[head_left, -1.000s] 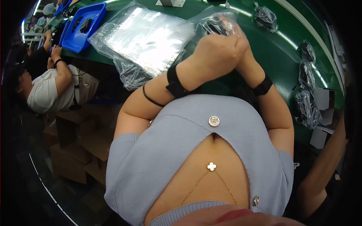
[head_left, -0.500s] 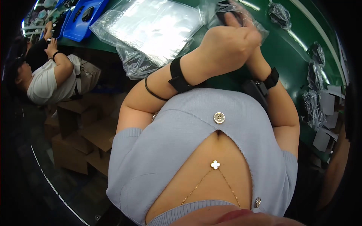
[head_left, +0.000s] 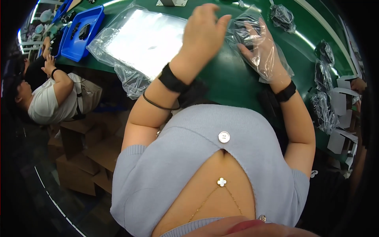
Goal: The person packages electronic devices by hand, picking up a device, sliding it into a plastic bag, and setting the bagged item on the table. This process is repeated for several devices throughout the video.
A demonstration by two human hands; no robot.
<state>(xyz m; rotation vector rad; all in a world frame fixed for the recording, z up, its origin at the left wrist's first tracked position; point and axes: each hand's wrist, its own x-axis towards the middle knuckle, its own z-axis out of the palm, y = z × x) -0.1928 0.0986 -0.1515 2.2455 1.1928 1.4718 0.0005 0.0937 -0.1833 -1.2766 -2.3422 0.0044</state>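
My left hand [head_left: 203, 35] is raised over the near right part of a stack of clear plastic bags [head_left: 146, 39]. Its thumb stands apart from the fingers, and nothing shows in it. To the right, my right hand [head_left: 262, 51] is inside a clear plastic bag [head_left: 272, 73], whose film reaches down to the wrist. Thumb and fingers are spread beside and over a dark object [head_left: 241, 33] in the bag. Film glare and the fingers hide the object's kind. Both wrists wear black bands.
Several bagged black items [head_left: 282, 17] lie along the green table's [head_left: 229, 87] right side, near white open boxes [head_left: 337, 142]. Blue trays [head_left: 81, 37] with black parts are at far left. A seated person [head_left: 55, 94] works there. Cardboard boxes [head_left: 79, 166] stand below the table's left.
My hands have moved apart: the left has swung away leftward from the bag. The right hand now shows inside the film, fingers spread near the dark object.
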